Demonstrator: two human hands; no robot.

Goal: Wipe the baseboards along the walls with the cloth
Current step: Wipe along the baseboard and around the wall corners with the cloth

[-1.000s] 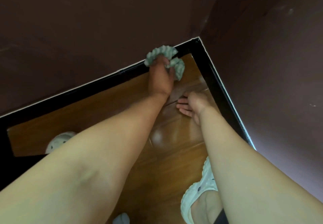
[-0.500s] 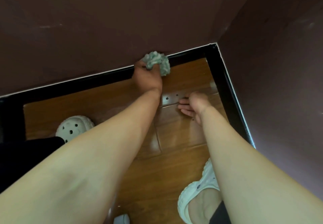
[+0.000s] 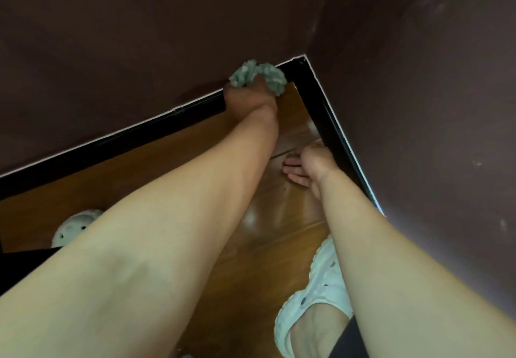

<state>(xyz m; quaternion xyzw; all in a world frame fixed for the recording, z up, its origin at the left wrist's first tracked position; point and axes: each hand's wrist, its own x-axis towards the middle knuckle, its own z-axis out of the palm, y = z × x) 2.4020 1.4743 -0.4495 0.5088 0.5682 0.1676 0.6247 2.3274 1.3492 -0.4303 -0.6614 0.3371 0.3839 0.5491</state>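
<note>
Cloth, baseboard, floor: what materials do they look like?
Cloth: soft, knobbly grey-green textile, maybe chenille or microfibre.
Baseboard: smooth black, slight sheen; painted wood or plastic, unclear.
Floor: glossy wood-grain planks with seams and glare; laminate or varnished wood.

The left hand (image 3: 248, 98) grips the bunched green cloth (image 3: 258, 77) against the black baseboard (image 3: 139, 137), with the room's corner just right of the grip. Nearer the person, the right hand (image 3: 307, 168) rests flat-fingered on the wooden floor (image 3: 265, 246).

The cloth (image 3: 258, 77) looks soft and nubby, the black baseboard (image 3: 324, 112) smooth and glossy, the wooden floor (image 3: 268, 232) polished and reflective, the walls (image 3: 139, 36) matt.
</note>
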